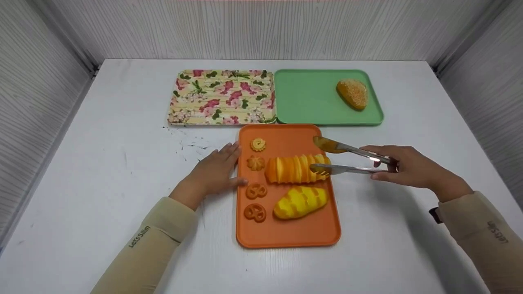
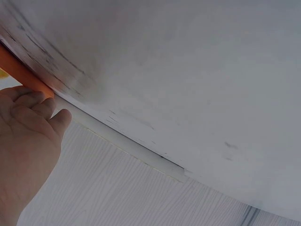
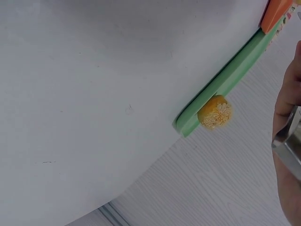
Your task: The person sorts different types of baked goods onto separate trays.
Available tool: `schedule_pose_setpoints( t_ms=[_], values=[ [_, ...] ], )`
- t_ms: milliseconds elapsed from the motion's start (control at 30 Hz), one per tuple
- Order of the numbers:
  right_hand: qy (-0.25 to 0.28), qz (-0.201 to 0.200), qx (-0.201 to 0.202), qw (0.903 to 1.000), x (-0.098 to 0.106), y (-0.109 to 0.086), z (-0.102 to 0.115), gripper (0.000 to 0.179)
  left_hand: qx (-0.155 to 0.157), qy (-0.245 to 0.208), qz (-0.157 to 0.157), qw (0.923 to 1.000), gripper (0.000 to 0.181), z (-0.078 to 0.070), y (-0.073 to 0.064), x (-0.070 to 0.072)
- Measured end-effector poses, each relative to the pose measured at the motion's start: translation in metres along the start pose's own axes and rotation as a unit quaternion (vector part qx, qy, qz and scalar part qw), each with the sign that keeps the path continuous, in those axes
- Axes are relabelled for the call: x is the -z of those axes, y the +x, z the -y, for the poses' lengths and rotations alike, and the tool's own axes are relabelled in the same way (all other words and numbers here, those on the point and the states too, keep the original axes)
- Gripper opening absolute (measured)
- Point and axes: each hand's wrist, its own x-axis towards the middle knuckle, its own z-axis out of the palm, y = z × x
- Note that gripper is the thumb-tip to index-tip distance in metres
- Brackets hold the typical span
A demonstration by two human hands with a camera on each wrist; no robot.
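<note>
Right of centre, the right hand (image 1: 414,167) grips spread metal tongs (image 1: 359,152), so squeeze the sliced loaf (image 1: 292,169) softly while the left hand's (image 1: 214,173) straight fingers steady the orange tray (image 1: 286,237).

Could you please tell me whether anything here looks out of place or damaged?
Yes: dark streaks mark the white table between the left hand and the floral tray. They look odd against the pale surface, though I cannot tell whether they are scratches or dirt.
</note>
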Motion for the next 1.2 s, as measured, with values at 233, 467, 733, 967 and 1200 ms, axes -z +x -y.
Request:
schedule_pose_setpoints(
  t_ms=[233,467,733,967,1200],
  values=[
    [-0.004,0.009,0.023,0.9997,0.0002,0.0007,0.0004,0.062,0.002,-0.001,0.002,1.0000,0.095,0.0003,0.0003,0.0012],
    [-0.023,0.012,0.033,0.9991,0.0001,0.0022,0.0011,0.065,0.003,-0.003,0.001,1.0000,0.094,0.0013,0.0006,-0.0001],
    [-0.099,0.018,0.043,0.9940,0.0021,0.0050,0.0058,0.066,0.003,0.002,-0.002,1.0000,0.092,0.0000,0.0002,0.0002],
    [-0.106,0.023,0.042,0.9933,0.0003,0.0065,0.0068,0.065,0.000,0.000,-0.004,1.0000,0.092,0.0003,-0.0001,-0.0002],
    [-0.103,0.008,0.063,0.9927,-0.0015,0.0055,0.0042,0.062,0.001,-0.002,-0.002,1.0000,0.091,0.0000,0.0000,-0.0010]
  ],
)
